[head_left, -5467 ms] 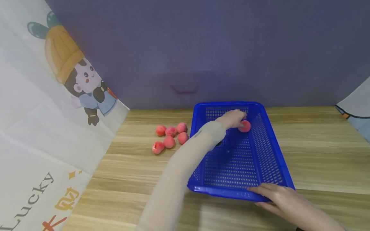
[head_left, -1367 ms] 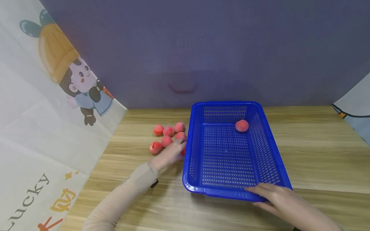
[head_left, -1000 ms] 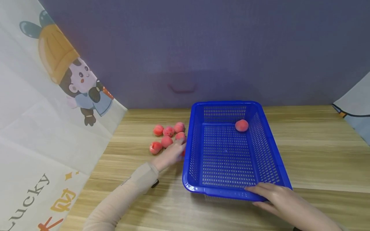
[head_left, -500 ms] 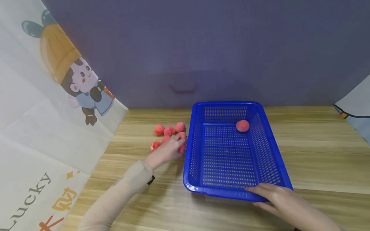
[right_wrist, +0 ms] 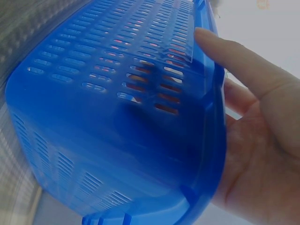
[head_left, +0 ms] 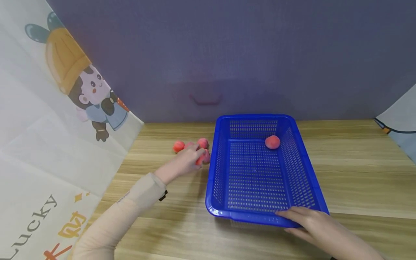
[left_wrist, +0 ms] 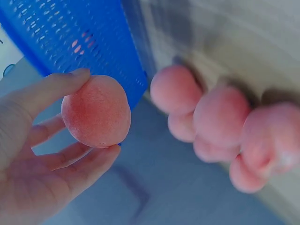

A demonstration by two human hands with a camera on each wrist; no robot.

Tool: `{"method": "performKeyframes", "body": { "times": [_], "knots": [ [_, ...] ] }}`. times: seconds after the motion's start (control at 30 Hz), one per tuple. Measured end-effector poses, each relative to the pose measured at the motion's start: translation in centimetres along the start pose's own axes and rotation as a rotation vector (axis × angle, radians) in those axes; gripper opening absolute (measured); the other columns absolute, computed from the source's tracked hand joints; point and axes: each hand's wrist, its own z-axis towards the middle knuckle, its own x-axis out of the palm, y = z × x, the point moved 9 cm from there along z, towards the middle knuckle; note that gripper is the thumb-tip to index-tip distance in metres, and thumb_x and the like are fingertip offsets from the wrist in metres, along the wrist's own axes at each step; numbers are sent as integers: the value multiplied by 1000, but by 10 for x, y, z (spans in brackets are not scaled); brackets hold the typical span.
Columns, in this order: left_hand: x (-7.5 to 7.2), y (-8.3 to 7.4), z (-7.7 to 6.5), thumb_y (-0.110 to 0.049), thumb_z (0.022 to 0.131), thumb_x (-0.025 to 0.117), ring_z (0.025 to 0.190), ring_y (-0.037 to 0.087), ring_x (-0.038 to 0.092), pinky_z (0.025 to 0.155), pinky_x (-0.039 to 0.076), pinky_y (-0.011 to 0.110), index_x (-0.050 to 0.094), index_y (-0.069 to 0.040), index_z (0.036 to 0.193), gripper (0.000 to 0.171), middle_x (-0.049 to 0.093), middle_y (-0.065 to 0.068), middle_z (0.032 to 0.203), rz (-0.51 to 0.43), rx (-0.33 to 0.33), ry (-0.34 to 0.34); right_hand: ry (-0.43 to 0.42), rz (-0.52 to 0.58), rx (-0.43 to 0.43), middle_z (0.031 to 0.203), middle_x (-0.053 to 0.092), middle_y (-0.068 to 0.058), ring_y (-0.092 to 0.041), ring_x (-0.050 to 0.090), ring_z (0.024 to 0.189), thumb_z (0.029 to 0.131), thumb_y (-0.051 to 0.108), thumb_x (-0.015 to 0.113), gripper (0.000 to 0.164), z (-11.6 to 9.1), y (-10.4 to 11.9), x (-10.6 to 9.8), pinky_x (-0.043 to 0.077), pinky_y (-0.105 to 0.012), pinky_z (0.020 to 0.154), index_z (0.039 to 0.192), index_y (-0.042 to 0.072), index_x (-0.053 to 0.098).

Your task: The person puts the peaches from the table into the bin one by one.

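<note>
My left hand pinches a pinkish-red peach between thumb and fingertips, just left of the blue plastic basket. In the left wrist view this peach is apart from a cluster of several more peaches on the table. The head view has the left hand partly covering that cluster. One peach lies inside the basket in its far right corner. At the near right corner my right hand grips the basket's rim, with the thumb on the outside.
The wood-grain table extends to both sides of the basket. A dark grey-blue panel stands along the back. White printed cloth with a cartoon figure hangs at left, and a black cord runs at far right.
The left hand earlier let a peach go in the basket and returned to the pile. It has since taken another peach and moved slightly left and up. The right hand stays on the rim.
</note>
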Motion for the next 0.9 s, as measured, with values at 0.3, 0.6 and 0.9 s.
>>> {"method": "performKeyframes", "body": {
  "times": [0.3,0.6,0.9],
  "knots": [
    [-24,8,16,-7,69,68,74,24,46,60,44,32,58,0,98,30,46,12,84,32,-58,107,-64,-27,-45,88,64,2,-19,62,78,76,28,67,29,0,4,-4,51,-32,61,103,16,64],
    [-39,1,40,-6,70,66,72,23,45,61,42,31,56,-2,90,23,45,9,81,53,-4,79,-91,-37,-51,89,64,1,-21,62,79,75,28,67,29,0,3,-5,51,-34,62,102,17,65],
    [-51,-14,69,-9,74,62,74,23,46,65,42,32,57,-2,98,25,47,10,84,71,35,47,-147,-55,-93,87,63,4,-17,62,78,73,28,69,30,-1,7,-9,51,-34,62,100,16,65]
  ]
}}
